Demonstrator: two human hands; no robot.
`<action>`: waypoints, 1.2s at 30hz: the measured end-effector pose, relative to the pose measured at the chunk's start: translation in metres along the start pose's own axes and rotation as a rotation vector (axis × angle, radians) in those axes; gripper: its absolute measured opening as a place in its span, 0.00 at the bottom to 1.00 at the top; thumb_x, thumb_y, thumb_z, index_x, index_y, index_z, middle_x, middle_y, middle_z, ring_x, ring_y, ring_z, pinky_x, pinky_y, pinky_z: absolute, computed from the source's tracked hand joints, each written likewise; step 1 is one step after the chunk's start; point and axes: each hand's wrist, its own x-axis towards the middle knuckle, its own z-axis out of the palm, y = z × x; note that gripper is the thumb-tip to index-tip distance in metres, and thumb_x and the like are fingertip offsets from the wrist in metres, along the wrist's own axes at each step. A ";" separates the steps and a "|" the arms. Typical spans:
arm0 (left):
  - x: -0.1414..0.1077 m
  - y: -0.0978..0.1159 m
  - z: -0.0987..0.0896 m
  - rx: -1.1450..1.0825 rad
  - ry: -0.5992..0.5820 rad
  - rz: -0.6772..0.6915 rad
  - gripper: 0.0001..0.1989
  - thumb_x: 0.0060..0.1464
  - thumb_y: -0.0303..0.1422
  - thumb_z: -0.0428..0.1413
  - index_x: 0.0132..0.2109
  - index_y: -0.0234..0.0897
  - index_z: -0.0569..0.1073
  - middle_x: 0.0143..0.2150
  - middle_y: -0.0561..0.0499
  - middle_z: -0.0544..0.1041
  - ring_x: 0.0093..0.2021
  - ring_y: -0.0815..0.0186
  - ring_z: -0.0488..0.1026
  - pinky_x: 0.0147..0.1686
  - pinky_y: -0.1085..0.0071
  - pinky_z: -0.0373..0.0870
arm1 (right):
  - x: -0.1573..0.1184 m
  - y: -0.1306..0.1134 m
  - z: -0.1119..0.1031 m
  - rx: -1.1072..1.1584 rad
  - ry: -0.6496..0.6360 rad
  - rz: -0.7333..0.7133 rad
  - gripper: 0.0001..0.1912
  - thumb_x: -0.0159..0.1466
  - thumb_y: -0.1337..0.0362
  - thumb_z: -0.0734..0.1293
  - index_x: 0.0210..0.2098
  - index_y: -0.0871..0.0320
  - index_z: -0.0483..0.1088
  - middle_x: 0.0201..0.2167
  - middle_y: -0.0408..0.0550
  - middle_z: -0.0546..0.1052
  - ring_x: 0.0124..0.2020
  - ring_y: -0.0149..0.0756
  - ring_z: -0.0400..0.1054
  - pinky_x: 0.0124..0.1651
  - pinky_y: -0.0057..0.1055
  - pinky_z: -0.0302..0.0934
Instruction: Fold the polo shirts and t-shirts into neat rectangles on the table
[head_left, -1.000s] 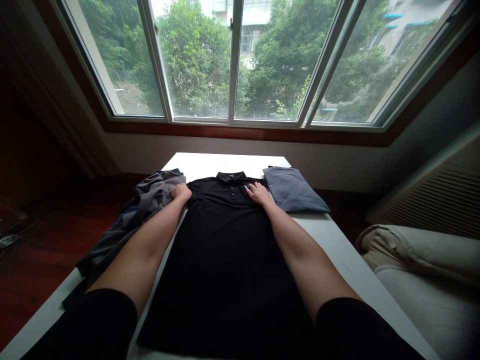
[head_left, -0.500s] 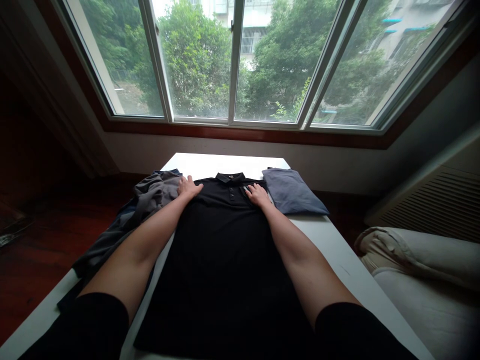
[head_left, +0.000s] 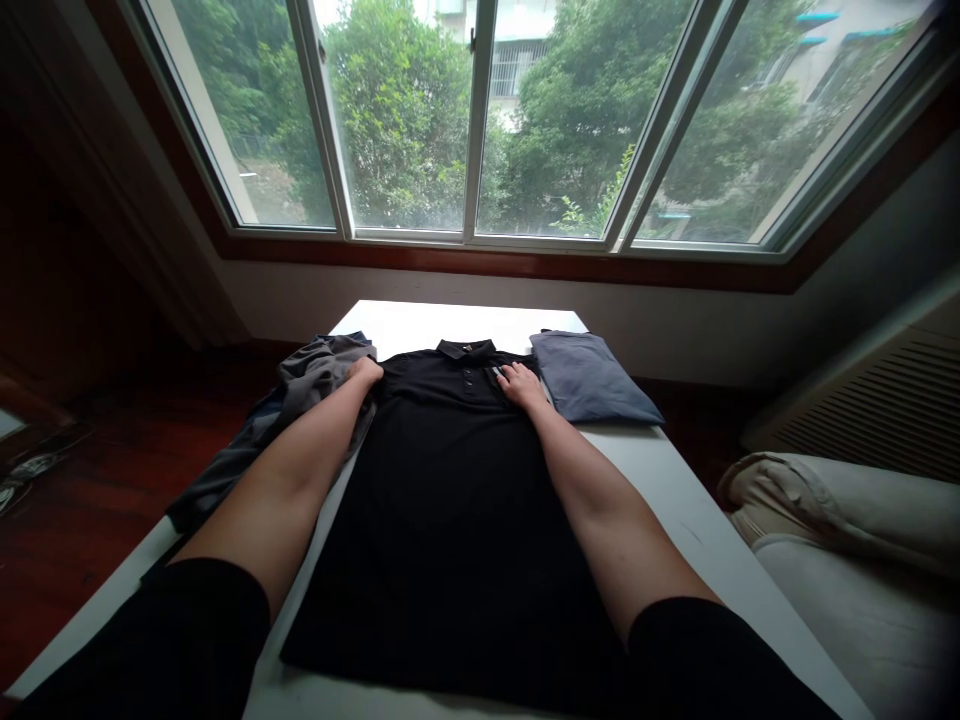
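Note:
A black polo shirt (head_left: 450, 500) lies spread front side up, its collar toward the window and its hem toward me. My left hand (head_left: 365, 372) is closed at the shirt's left shoulder edge, with the sleeve side gripped in its fingers. On the right of the chest, my right hand (head_left: 520, 384) rests flat on the fabric, fingers stretched out beside a small light stripe. Left of the shirt is a crumpled heap of grey and dark clothes (head_left: 315, 370), partly hidden by my left forearm. A folded blue-grey garment (head_left: 596, 378) lies just right of my right hand.
The white table (head_left: 645, 480) carries all the clothes. Beyond its far end are a wall and a wide window (head_left: 469, 240). A rolled beige cushion or quilt (head_left: 847, 500) sits at the right, below a slatted unit (head_left: 885, 390). Cables (head_left: 37, 465) lie on the reddish floor at left.
My left hand has gone from spread fingers to a closed grip at the shirt's shoulder edge, shifting slightly outward. My right hand stays on the chest. The view has shifted slightly.

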 end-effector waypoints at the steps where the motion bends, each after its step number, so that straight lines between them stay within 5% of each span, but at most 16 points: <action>1: -0.001 0.001 -0.001 -0.009 0.009 -0.012 0.22 0.54 0.34 0.62 0.53 0.26 0.73 0.51 0.25 0.78 0.54 0.40 0.76 0.48 0.52 0.72 | 0.000 0.000 0.000 0.000 -0.001 0.003 0.30 0.75 0.48 0.55 0.70 0.54 0.61 0.74 0.54 0.56 0.74 0.47 0.47 0.73 0.44 0.42; 7: -0.020 0.019 0.008 -0.047 0.087 0.100 0.21 0.65 0.31 0.45 0.61 0.30 0.69 0.62 0.30 0.73 0.60 0.45 0.71 0.55 0.56 0.68 | 0.000 0.000 0.001 0.002 0.014 0.005 0.30 0.74 0.48 0.55 0.70 0.53 0.62 0.73 0.55 0.57 0.74 0.47 0.48 0.73 0.43 0.42; 12: -0.048 0.038 0.038 -0.062 -0.068 0.435 0.13 0.60 0.33 0.51 0.48 0.42 0.78 0.53 0.50 0.81 0.54 0.58 0.75 0.59 0.64 0.64 | 0.000 0.000 0.001 -0.017 0.000 0.007 0.30 0.75 0.48 0.55 0.70 0.53 0.61 0.73 0.54 0.57 0.74 0.46 0.48 0.73 0.42 0.43; 15: -0.059 0.042 0.058 -0.027 -0.115 0.520 0.12 0.60 0.36 0.52 0.47 0.42 0.78 0.53 0.50 0.80 0.55 0.58 0.74 0.64 0.62 0.60 | -0.002 -0.001 0.000 -0.020 -0.001 0.009 0.30 0.75 0.47 0.54 0.71 0.54 0.61 0.74 0.54 0.56 0.74 0.47 0.47 0.73 0.42 0.42; 21: -0.055 0.030 0.084 0.092 -0.144 0.520 0.29 0.65 0.47 0.49 0.66 0.39 0.68 0.73 0.41 0.61 0.73 0.51 0.54 0.71 0.55 0.47 | -0.012 -0.012 -0.012 -0.067 0.017 -0.022 0.28 0.75 0.50 0.55 0.68 0.54 0.64 0.71 0.56 0.61 0.72 0.47 0.52 0.71 0.41 0.46; 25: -0.036 0.021 0.089 0.162 -0.171 0.445 0.38 0.65 0.55 0.43 0.73 0.37 0.58 0.78 0.38 0.48 0.77 0.45 0.43 0.72 0.48 0.41 | -0.024 -0.023 -0.017 -0.074 0.057 0.037 0.28 0.75 0.47 0.56 0.68 0.54 0.64 0.72 0.57 0.58 0.73 0.50 0.49 0.71 0.44 0.44; 36: -0.020 0.013 0.086 0.194 -0.130 0.414 0.41 0.66 0.58 0.38 0.75 0.37 0.55 0.78 0.39 0.46 0.77 0.46 0.41 0.72 0.44 0.38 | -0.017 -0.018 -0.017 0.006 -0.083 0.060 0.34 0.74 0.42 0.53 0.73 0.48 0.56 0.76 0.54 0.49 0.76 0.50 0.40 0.74 0.49 0.37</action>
